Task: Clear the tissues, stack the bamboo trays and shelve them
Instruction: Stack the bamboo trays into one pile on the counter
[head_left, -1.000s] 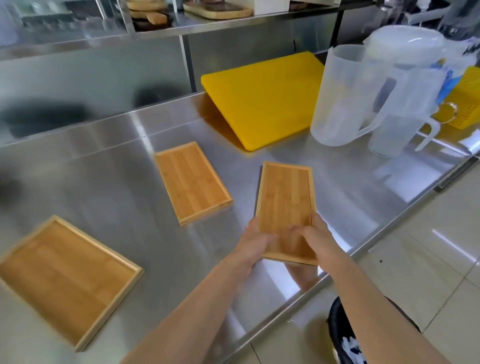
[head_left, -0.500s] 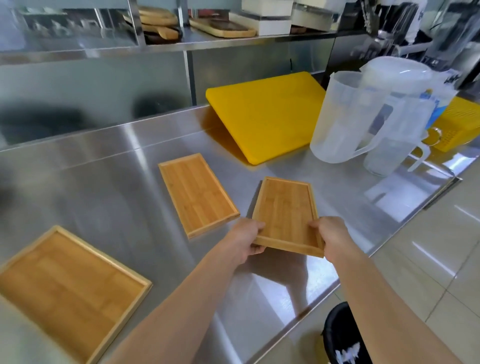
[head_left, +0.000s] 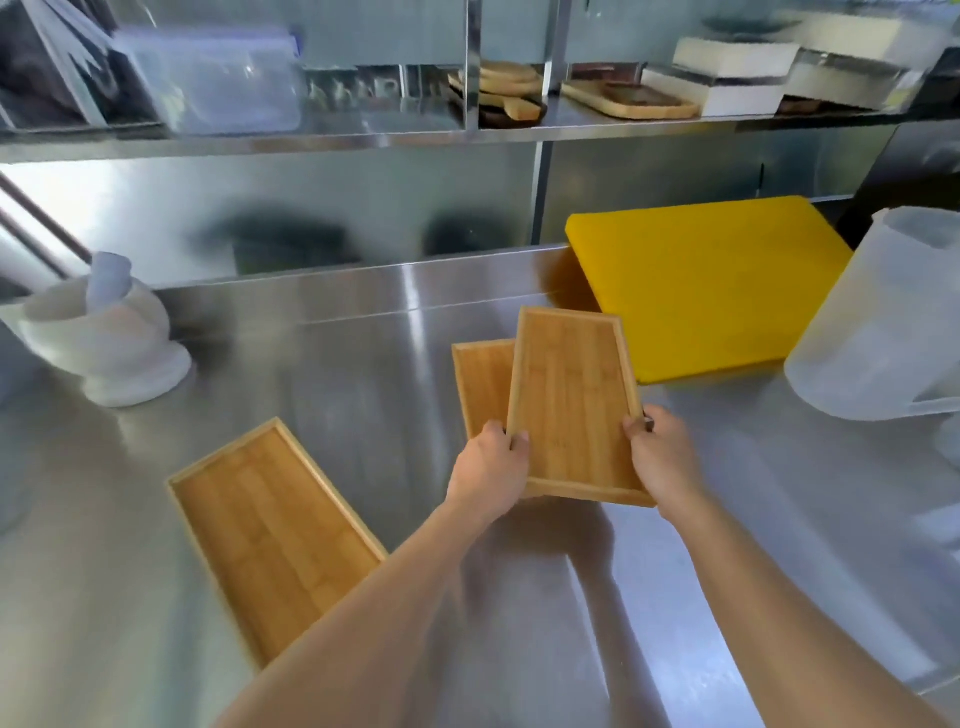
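Your left hand (head_left: 488, 470) and right hand (head_left: 660, 457) clamp the long sides of a small bamboo tray (head_left: 574, 400), held over a second small tray (head_left: 480, 384) lying mid-bench. The large tray (head_left: 270, 525) sits toward the bench's (head_left: 363, 364) front-left edge, well apart from the yellow cutting board (head_left: 717, 280) at the back.

Three honey-brown bamboo trays with fine lengthwise grain — the held tray (head_left: 571, 400), the one beneath it (head_left: 480, 384) and the large tray (head_left: 270, 525) at lower left — lie against a silver-grey steel counter (head_left: 363, 364), beside a bright yellow cutting board (head_left: 701, 280), a white mortar (head_left: 104, 338) and a frosted translucent jug (head_left: 883, 322).
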